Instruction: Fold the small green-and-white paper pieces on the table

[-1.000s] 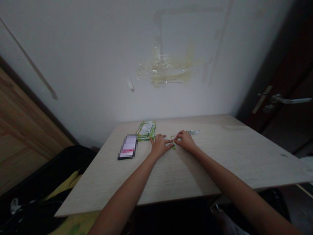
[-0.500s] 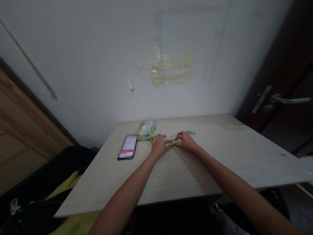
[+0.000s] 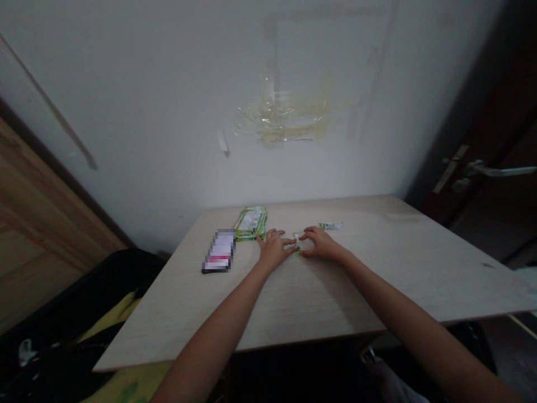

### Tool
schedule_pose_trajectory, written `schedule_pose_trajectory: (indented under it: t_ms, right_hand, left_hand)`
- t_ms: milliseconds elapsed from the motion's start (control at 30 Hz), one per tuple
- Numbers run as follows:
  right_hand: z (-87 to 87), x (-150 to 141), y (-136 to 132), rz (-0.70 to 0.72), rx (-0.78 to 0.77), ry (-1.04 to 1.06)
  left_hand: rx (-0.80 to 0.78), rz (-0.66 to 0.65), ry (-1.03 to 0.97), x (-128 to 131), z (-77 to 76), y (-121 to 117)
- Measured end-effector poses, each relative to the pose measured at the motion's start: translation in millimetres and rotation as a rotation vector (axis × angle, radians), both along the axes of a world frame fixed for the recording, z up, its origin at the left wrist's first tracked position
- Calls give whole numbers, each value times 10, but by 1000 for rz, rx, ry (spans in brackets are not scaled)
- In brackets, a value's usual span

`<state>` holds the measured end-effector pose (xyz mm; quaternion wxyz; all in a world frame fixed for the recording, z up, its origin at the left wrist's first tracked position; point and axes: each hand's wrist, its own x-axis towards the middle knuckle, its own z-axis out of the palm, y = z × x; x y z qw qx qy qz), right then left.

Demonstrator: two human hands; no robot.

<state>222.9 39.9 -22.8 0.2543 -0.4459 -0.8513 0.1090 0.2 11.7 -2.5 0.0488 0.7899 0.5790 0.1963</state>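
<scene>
A small green-and-white strip (image 3: 297, 237), perhaps a piece of packaging, lies on the table between my hands. My left hand (image 3: 272, 249) rests palm down, its thumb and index finger closing on the strip's left side while the other fingers spread out. Just right of the strip is my right hand (image 3: 322, 245), thumb and index finger apart in a curve, with nothing visible between them. Part of the strip is hidden by my left fingertips. Another green-and-white strip (image 3: 331, 226) lies beyond my right hand.
A stack of green-and-white packets (image 3: 251, 221) sits at the table's back left, close to my left fingers. In front of it lies a phone (image 3: 220, 251) with a blurred screen. The pale table (image 3: 293, 302) meets a wall (image 3: 201, 101); a door handle (image 3: 499, 170) is at right.
My right thumb and index finger have spread apart and come off the strip. The left hand has stayed in place at the strip.
</scene>
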Motion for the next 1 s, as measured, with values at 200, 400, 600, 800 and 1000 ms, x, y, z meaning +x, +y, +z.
schedule_pose_trajectory:
  t_ms: [200,400,600,800,1000]
  right_hand:
    - [-32,19,-5,11,8,34]
    - [-82,31,38,14,42,121]
    - [-131,26,76,-7,68,143]
    - [-47,-53,30,-146,47,73]
    - [39,-104,19,-221,47,2]
  left_hand:
    - [2,-6,1,0,16,-15]
    - [2,-14,14,-4,23,-13]
    - [-6,-7,14,2,23,-8]
    - [-25,-2,19,12,34,-8]
    - [-36,-1,7,9,45,-12]
